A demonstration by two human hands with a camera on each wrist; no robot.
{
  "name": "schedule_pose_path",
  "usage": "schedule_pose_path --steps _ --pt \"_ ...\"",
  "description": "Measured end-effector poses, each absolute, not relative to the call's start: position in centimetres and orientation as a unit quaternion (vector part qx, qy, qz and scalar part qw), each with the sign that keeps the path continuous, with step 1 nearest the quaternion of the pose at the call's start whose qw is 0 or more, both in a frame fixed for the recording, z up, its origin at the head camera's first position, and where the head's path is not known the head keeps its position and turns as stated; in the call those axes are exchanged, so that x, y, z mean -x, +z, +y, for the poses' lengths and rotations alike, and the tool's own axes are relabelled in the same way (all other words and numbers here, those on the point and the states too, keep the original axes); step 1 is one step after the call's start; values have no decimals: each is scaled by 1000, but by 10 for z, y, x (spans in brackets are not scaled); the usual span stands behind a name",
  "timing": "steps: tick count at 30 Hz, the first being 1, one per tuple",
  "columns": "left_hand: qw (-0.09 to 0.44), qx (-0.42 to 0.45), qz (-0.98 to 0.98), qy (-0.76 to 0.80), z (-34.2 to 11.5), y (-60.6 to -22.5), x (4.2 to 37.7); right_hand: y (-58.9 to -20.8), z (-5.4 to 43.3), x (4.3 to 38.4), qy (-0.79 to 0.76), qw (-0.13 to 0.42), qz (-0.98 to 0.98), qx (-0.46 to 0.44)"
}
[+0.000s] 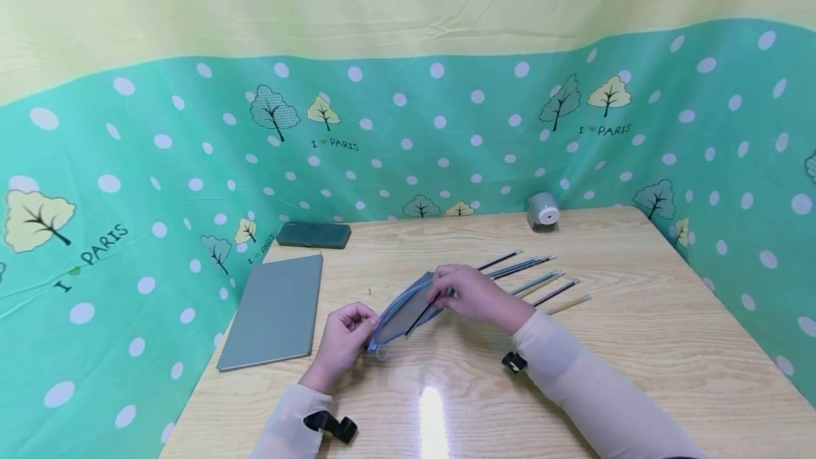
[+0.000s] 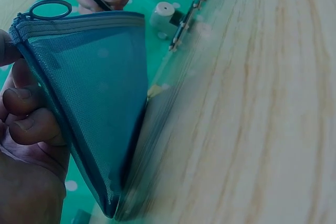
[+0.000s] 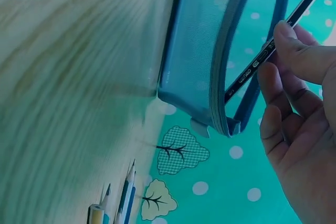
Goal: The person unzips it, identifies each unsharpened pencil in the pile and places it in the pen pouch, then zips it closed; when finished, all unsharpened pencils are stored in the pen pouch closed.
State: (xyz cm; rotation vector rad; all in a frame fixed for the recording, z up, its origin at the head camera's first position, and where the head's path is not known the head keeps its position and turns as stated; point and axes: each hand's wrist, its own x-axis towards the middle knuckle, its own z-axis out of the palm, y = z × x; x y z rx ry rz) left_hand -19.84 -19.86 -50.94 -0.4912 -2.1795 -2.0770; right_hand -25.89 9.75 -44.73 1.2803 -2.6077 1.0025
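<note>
Head view, items listed by descending size. Table (image 1: 676, 360): pale wood-grain top, spread beneath both hands. Grey notebook (image 1: 274, 310): laid flat to the left of the left hand (image 1: 347, 335), apparently set aside to leave working room. Mesh pouch (image 1: 403, 309): blue, zipped edge undone, located between the hands; one end is pinched by the left hand, probably so that the mouth is kept spread and steady. Dark case (image 1: 314, 235): placed well beyond the left hand. Grey-and-white sharpener (image 1: 543, 212): stood far beyond and to the right of the right hand (image 1: 472, 292). Loose pencils (image 1: 556, 292): fanned beside and beyond the right hand, seemingly so placed for easy reach. Black pencil (image 3: 251, 72): gripped between thumb and fingers of the right hand, slanted, one end at the pouch's mouth; the slant is presumably chosen to suit the gap.
</note>
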Motion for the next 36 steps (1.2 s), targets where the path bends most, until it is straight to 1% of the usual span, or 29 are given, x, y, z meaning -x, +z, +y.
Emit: schedule_pose_path --steps 8,14,18,25,36 --pt "38 170 -706 -686 -198 -509 197 -456 88 256 274 85 -850 -442" --pt "27 179 -703 -687 -198 -509 197 -461 81 251 208 155 -856 -448" --pt "27 186 -707 -681 -198 -509 197 -461 77 246 187 178 -857 -446" --pt "26 200 -707 -678 -198 -509 196 -463 73 243 174 189 -860 -440" --pt "24 196 -710 -676 -199 -510 196 -466 74 243 186 175 -858 -446"
